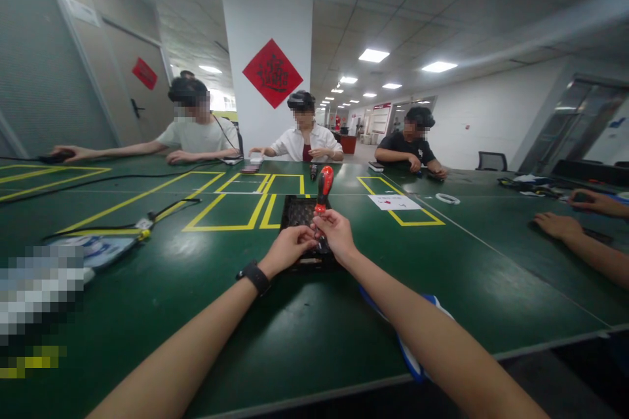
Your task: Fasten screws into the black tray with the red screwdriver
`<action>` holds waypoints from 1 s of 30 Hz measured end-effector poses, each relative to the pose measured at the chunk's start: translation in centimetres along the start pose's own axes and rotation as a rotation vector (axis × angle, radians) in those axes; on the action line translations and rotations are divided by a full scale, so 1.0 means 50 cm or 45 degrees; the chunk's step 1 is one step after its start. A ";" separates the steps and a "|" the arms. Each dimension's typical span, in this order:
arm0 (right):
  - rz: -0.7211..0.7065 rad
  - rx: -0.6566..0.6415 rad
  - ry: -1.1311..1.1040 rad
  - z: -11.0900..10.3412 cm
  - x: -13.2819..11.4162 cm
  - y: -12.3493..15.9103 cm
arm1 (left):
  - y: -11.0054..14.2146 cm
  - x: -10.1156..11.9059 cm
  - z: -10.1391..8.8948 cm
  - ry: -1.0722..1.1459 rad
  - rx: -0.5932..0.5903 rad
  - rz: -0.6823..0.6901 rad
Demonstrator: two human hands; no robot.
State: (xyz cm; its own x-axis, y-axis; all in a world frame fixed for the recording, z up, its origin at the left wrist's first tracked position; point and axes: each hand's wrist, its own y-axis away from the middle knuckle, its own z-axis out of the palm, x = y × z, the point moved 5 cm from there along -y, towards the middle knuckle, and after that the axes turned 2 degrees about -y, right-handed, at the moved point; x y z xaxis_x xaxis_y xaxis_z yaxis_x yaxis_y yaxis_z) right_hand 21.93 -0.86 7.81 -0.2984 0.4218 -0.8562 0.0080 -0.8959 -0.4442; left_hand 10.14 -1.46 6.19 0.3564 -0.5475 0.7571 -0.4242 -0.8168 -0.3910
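A screwdriver (324, 188) with a red and black handle stands nearly upright in front of me. My right hand (335, 230) grips it low, around the base of the handle and the shaft. My left hand (289, 249) is closed in a pinch beside the shaft, its fingertips close to those of the right; what they hold is too small to make out. Both hands are over a black open tray (298, 208) with a patterned floor. The screwdriver's tip and part of the tray are hidden by my fingers.
Yellow tape marks (221, 228) run across the green table (196, 314). A printed white sheet (394, 202) and white ring (447, 198) lie to the right. A blue-and-white item (417, 366) sits under my right forearm. Cables (167, 209) lie left. Several people sit around; a co-worker's hands (560, 226) rest far right.
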 end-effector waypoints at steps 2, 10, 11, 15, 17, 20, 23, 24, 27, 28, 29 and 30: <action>-0.008 0.011 -0.017 -0.002 0.001 0.000 | 0.001 -0.001 -0.004 -0.058 0.041 -0.018; -0.018 -0.053 -0.012 0.003 -0.001 0.004 | 0.002 0.002 -0.004 -0.014 0.026 -0.036; -0.008 -0.080 0.013 0.005 -0.002 0.004 | 0.003 0.002 -0.003 0.003 0.010 -0.035; 0.012 -0.178 0.073 0.010 0.001 0.003 | 0.001 0.002 0.000 0.067 -0.030 -0.021; 0.025 -0.211 0.067 0.009 0.006 0.002 | 0.000 0.002 0.002 0.136 -0.047 -0.012; 0.028 -0.205 0.048 0.005 0.011 -0.001 | -0.001 0.004 0.005 0.237 -0.074 0.007; 0.032 -0.142 0.031 0.002 0.012 -0.004 | -0.001 0.004 0.004 0.228 -0.050 -0.001; 0.031 -0.117 0.023 0.001 0.011 -0.004 | -0.001 0.003 0.002 0.198 -0.029 -0.009; 0.029 -0.058 -0.001 0.001 0.007 -0.004 | 0.000 -0.003 -0.002 0.078 0.028 -0.022; 0.031 -0.050 -0.005 0.001 0.006 -0.004 | -0.001 -0.006 -0.002 0.048 0.039 -0.022; 0.032 -0.044 -0.005 0.002 0.006 -0.003 | -0.001 -0.008 -0.002 0.026 0.039 -0.022; 0.028 -0.044 -0.003 0.002 0.005 -0.003 | -0.001 -0.010 -0.002 0.013 0.038 -0.021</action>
State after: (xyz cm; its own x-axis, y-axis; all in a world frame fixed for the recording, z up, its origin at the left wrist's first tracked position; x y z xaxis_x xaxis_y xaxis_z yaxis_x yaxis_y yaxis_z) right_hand 21.76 -0.66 7.68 -0.2997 0.4016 -0.8654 0.0476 -0.8997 -0.4340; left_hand 9.91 -1.13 5.87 0.3543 -0.5319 0.7691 -0.3932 -0.8310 -0.3936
